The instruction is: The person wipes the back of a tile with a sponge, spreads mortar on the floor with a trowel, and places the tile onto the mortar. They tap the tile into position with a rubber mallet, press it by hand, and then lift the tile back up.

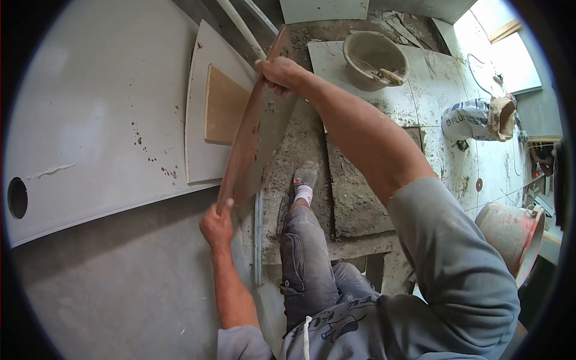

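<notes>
A large thin tile (245,141) with a reddish-brown back is held up on edge between my hands, tilted across the view. My left hand (217,225) grips its near lower corner, thumb on top. At the far end, my right hand (281,75) is closed around the upper edge. Just left of the tile, a white panel (197,114) and a smaller tan board (225,111) stand against a big white sheet (108,108). A pale pole (240,27) is close beyond my right hand.
Rough mortar (360,198) covers the floor around my foot (306,177). A mortar bucket (376,60) holding a tool stands on white floor tiles (432,90). At right are an open bag (474,119) and a red-stained bucket (507,231). A metal strip (258,240) lies beside my leg.
</notes>
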